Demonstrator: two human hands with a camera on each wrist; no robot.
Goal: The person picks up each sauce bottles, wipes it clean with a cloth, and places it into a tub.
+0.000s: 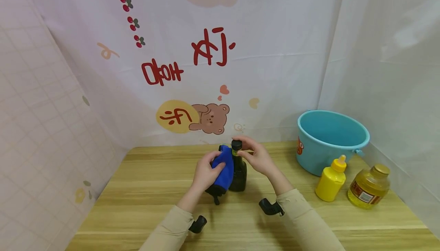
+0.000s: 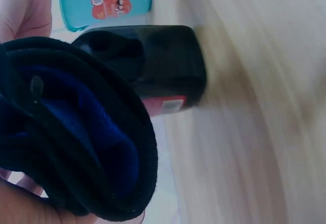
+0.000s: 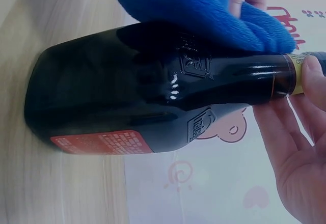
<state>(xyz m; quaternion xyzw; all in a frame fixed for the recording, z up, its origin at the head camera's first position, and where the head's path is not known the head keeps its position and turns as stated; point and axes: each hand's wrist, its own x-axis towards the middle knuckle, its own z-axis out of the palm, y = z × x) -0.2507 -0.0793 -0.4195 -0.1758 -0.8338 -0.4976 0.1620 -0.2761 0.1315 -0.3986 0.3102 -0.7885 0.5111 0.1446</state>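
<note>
My left hand [image 1: 206,170] grips a blue plush mitt [image 1: 225,169] with a black-edged opening facing down. A black strap hangs from its lower end. Just right of the mitt stands a dark bottle [image 1: 239,176] with a black cap and a red label, which shows in the right wrist view. With thumb and fingers my right hand [image 1: 256,157] holds the bottle at its neck and cap. The mitt lies against the bottle's side in the right wrist view. Looking into the mitt's cuff [image 2: 137,183], the left wrist view shows a blue lining.
A light blue bucket [image 1: 309,153] stands at the back right of the wooden table [image 1: 151,190]. In front of it are a yellow squeeze bottle [image 1: 330,182] and a jar of yellow liquid [image 1: 369,186] with a gold lid. A printed white cloth wall [image 1: 282,33] closes off the back.
</note>
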